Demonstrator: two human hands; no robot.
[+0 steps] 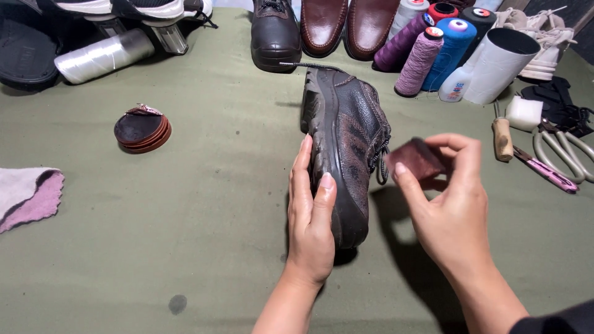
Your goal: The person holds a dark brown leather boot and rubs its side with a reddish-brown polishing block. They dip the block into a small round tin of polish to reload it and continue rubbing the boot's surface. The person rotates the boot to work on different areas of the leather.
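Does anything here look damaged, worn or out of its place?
Yes. The dark shoe, lying on its side under the left hand, has scuffed, reddish-brown worn patches on its upper. The right hand holds a small brown pad beside it. The round tin has its foil peeled up. Nothing looks spilled.

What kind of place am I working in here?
Likely a shoe repair bench: a worn dark shoe held by the left hand, thread spools, an awl and scissors on green cloth.

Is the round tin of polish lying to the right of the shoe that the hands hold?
No, the round tin lies on the cloth well to the left of the dark shoe.
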